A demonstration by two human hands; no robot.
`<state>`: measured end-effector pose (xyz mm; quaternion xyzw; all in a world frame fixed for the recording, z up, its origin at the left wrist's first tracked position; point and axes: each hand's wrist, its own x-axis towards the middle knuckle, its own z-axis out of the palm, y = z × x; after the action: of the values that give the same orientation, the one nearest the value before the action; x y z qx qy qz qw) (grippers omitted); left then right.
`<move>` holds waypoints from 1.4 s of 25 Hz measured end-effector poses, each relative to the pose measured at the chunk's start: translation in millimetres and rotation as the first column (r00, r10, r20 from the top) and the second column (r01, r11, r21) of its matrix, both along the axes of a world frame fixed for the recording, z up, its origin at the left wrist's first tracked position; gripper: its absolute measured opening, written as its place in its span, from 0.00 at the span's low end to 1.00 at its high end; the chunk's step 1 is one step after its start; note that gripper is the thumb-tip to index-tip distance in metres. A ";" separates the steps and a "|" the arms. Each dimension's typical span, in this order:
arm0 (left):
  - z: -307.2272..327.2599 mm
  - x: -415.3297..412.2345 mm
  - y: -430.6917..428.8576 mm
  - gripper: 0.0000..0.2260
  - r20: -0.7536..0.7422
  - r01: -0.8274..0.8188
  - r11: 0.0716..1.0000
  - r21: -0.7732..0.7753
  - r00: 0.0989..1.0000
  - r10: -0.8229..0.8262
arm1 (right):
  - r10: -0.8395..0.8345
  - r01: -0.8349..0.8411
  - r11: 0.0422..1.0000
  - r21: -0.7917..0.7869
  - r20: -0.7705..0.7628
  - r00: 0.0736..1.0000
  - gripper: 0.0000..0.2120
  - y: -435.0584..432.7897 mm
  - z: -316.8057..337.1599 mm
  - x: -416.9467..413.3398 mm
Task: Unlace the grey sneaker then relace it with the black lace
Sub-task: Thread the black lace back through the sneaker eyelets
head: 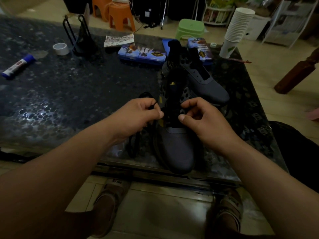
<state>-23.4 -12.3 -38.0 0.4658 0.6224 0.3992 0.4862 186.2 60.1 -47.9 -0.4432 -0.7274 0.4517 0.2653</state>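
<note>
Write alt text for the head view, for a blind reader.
The left hand pinches the black lace and the right hand curls at the eyelets of a grey sneaker on a dark speckled table. A second sneaker lies behind.

Your left hand (138, 116) pinches the lace (154, 105) tip. Your right hand (203, 121) curls beside it, thumb out, grip unclear.

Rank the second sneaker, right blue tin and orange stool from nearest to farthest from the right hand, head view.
1. Second sneaker, just behind the right hand.
2. Right blue tin, behind that sneaker, near the far edge.
3. Orange stool, on the floor beyond the table.
</note>
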 end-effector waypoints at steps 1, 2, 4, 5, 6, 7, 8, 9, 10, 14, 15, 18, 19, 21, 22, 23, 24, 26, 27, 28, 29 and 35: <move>1.0 -0.2 -1.2 0.08 0.007 0.025 1.000 0.014 1.000 -0.025 | 0.008 -0.008 1.000 -0.018 -0.021 1.000 0.11 0.5 -0.3 0.8; 2.0 -0.5 -2.4 0.07 0.005 0.051 0.998 0.027 0.999 -0.051 | 0.019 -0.021 0.999 -0.036 -0.039 0.999 0.11 0.7 0.6 1.6; 3.6 -1.7 -4.0 0.05 -0.041 0.103 0.995 0.014 0.994 -0.102 | 0.029 -0.034 0.997 -0.068 -0.060 0.998 0.09 2.6 1.2 3.0; 3.6 -2.7 -3.3 0.05 -0.054 0.113 0.994 -0.004 0.992 -0.113 | 0.023 -0.029 0.996 -0.084 -0.064 0.998 0.08 4.3 0.7 3.3; 2.7 -4.6 -1.5 0.06 -0.052 0.103 0.995 -0.020 0.993 -0.103 | 0.011 -0.018 0.995 -0.100 -0.069 0.998 0.08 5.2 1.1 3.2; 2.4 -6.2 0.7 0.06 -0.042 0.070 0.997 -0.029 0.997 -0.072 | -0.003 -0.004 0.995 -0.103 -0.071 0.997 0.10 5.6 1.2 2.7; 1.7 -7.4 3.3 0.05 -0.041 0.027 0.999 -0.023 0.999 -0.028 | -0.016 0.011 0.997 -0.082 -0.064 0.998 0.10 5.4 1.7 2.6; 0.4 -8.7 5.8 0.03 -0.073 0.005 1.000 -0.003 0.997 -0.005 | -0.023 0.021 0.999 -0.041 -0.051 0.998 0.10 5.0 1.7 2.5; -0.2 -9.2 7.2 0.01 -0.137 0.023 1.000 0.019 0.990 -0.020 | -0.021 0.021 1.000 0.002 -0.040 0.999 0.09 3.8 2.6 2.8; -2.6 -6.4 10.9 0.03 -0.229 0.102 0.992 0.077 0.970 -0.082 | 0.075 -0.074 0.990 0.118 -0.006 0.997 0.07 0.0 6.0 3.1; 0.5 -7.6 11.9 0.04 -0.173 0.066 0.993 0.094 0.984 -0.049 | 0.100 -0.102 0.984 0.146 0.021 0.995 0.07 1.0 3.9 3.2; 13.4 -9.6 13.1 0.06 0.098 -0.040 0.996 0.086 0.995 0.032 | 0.115 -0.125 0.976 0.179 0.063 0.991 0.06 4.1 -2.6 4.2; 14.9 -10.3 13.9 0.08 0.178 -0.050 0.995 0.085 0.983 0.034 | 0.113 -0.120 0.978 0.169 0.053 0.992 0.05 4.6 -4.8 3.8; 14.5 -7.9 15.4 0.07 0.273 -0.063 0.993 0.099 0.961 0.034 | 0.107 -0.108 0.986 0.126 0.019 0.994 0.05 2.6 -5.9 2.7; 13.3 -5.4 16.4 0.06 0.304 -0.084 0.991 0.105 0.951 0.049 | 0.102 -0.103 0.988 0.116 0.013 0.995 0.05 1.4 -5.2 2.7; 11.7 -3.4 18.1 0.06 0.328 -0.116 0.988 0.104 0.941 0.076 | 0.096 -0.097 0.989 0.115 0.016 0.995 0.05 0.7 -4.4 3.4; 11.3 -1.7 19.6 0.08 0.343 -0.149 0.984 0.096 0.933 0.108 | 0.095 -0.097 0.988 0.118 0.026 0.995 0.04 0.0 -2.7 4.7; 11.1 -0.5 22.1 0.09 0.341 -0.199 0.977 0.073 0.926 0.163 | 0.120 -0.124 0.987 0.100 0.036 0.992 0.04 -1.4 2.3 8.4; 10.4 -0.2 22.6 0.08 0.329 -0.212 0.975 0.060 0.927 0.181 | 0.139 -0.141 0.987 0.080 0.031 0.990 0.04 -1.7 4.5 10.1; 9.6 -0.2 22.5 0.06 0.316 -0.214 0.976 0.049 0.930 0.188 | 0.153 -0.154 0.986 0.062 0.024 0.988 0.04 -1.9 6.4 11.2; 9.2 0.3 22.2 0.04 0.300 -0.202 0.979 0.040 0.937 0.181 | 0.154 -0.155 0.987 0.047 0.018 0.988 0.04 -1.6 6.9 11.4; 10.0 -0.5 15.1 0.17 0.023 -0.122 0.992 -0.028 0.992 0.123 | 0.108 -0.108 0.994 0.004 -0.014 0.994 0.09 0.6 3.7 9.9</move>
<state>-23.9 2.8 -28.0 0.4153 0.6489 0.4258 0.4745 196.1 60.6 -44.3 -0.3996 -0.7493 0.4672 0.2463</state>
